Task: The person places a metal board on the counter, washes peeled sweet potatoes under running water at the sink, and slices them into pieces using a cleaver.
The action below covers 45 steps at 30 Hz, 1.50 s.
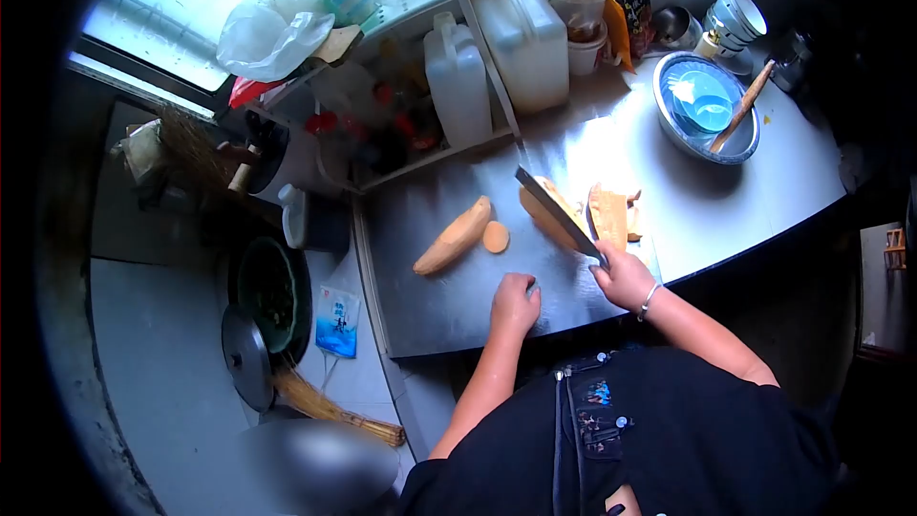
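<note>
A knife (pixel 559 214) is held by its handle in my right hand (pixel 626 277), its blade slanting up and to the left over a piece of peeled orange root vegetable (pixel 546 217). Cut orange pieces (pixel 608 215) lie just right of the blade. My left hand (pixel 516 303) is curled near the counter's front edge, apart from the food; whether its fingers hold anything is hidden. Farther left on the metal counter (pixel 401 311) rest a long peeled root (pixel 454 237) and, beside it, a round slice (pixel 496 237).
A metal basin (pixel 668 124) with blue bowls and a wooden-handled tool stands at the back right. White jugs (pixel 521 43) and a rack (pixel 430 161) line the back. On the left are a wok (pixel 298 296), a lid (pixel 246 358), a blue packet (pixel 336 323) and a straw brush (pixel 334 408).
</note>
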{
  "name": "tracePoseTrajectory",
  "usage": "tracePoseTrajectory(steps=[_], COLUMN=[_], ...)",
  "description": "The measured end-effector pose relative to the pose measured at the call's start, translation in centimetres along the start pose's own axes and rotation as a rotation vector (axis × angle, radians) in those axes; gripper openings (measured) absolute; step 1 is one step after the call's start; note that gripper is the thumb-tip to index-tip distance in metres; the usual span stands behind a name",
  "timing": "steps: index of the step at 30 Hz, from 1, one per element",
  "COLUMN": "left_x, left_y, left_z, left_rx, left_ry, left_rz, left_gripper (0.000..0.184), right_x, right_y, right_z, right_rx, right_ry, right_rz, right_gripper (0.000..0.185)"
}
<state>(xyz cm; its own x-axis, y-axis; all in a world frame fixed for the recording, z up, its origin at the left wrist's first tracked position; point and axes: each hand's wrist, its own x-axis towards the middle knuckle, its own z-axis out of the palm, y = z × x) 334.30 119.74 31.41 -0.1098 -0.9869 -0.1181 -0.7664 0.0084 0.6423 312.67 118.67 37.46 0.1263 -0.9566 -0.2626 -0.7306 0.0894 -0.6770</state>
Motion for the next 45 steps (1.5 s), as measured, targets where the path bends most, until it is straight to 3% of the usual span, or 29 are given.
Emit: tracePoseTrajectory(steps=[4, 6, 9, 10, 11, 13, 21, 24, 27, 28, 30, 33, 38, 40, 43, 45], left_x=[0.6, 0.3, 0.2, 0.2, 0.1, 0.4, 0.7, 0.6, 0.9, 0.8, 0.8, 0.8, 1.1, 1.3, 1.2, 1.5], left_y=[-0.1, -0.2, -0.3, -0.1, -0.1, 0.0, -0.2, 0.1, -0.1, -0.1, -0.2, -0.5, 0.0, 0.3, -0.2, -0.1], left_z=[0.0, -0.1, -0.1, -0.1, -0.1, -0.1, -0.2, -0.2, -0.1, 0.0, 0.3, 0.4, 0.0, -0.3, 0.2, 0.0], left_rx=[0.01, -0.005, 0.015, 0.013, -0.004, -0.019, -0.01, 0.0, 0.017, 0.015, 0.013, 0.036, 0.012, 0.027, 0.022, 0.08], left_ry=[-0.009, -0.042, -0.049, -0.048, -0.042, -0.027, -0.006, -0.03, -0.057, -0.022, 0.016, 0.031, -0.024, -0.047, -0.039, -0.067], left_rz=[0.014, -0.028, -0.019, -0.017, -0.039, -0.061, -0.029, -0.058, -0.065, -0.059, -0.055, -0.04, -0.113, -0.134, -0.099, -0.094], left_gripper=[0.021, 0.021, 0.021, 0.021, 0.021, 0.021, 0.019, 0.018, 0.017, 0.018, 0.019, 0.02, 0.018, 0.017, 0.017, 0.017], right_x=[0.2, -0.5, -0.4, 0.0, -0.1, 1.3, 0.7, 0.1, 0.7, 1.1, 1.7, 2.1, 1.6, 0.5, 0.4, 0.5], right_y=[-2.9, -3.3, -2.3, -1.0, -1.1, -0.1, -2.4, -3.6, -2.3, -1.6, -0.3, 0.1, -1.4, -2.9, -3.3, -2.2], right_z=[-2.7, -2.4, -1.2, 0.2, 0.1, 0.7, -1.2, -2.3, -1.4, -0.9, -0.1, 0.2, -0.8, -1.9, -2.6, -1.9], right_rx=[0.064, 0.175, 0.21, 0.127, 0.017, -0.08, 0.016, 0.145, 0.181, 0.18, -0.114, -0.084, -0.028, 0.13, 0.241, 0.26], right_ry=[-0.027, 0.156, 0.308, 0.318, 0.145, -0.104, -0.074, 0.191, 0.324, 0.325, -0.142, -0.232, -0.144, 0.068, 0.205, 0.142], right_rz=[-0.023, -0.263, -0.433, -0.4, -0.183, 0.043, -0.022, -0.347, -0.498, -0.502, 0.019, 0.09, 0.006, -0.186, -0.357, -0.27], right_gripper=[0.034, 0.033, 0.036, 0.036, 0.033, 0.031, 0.034, 0.037, 0.035, 0.035, 0.033, 0.033, 0.033, 0.036, 0.035, 0.034])
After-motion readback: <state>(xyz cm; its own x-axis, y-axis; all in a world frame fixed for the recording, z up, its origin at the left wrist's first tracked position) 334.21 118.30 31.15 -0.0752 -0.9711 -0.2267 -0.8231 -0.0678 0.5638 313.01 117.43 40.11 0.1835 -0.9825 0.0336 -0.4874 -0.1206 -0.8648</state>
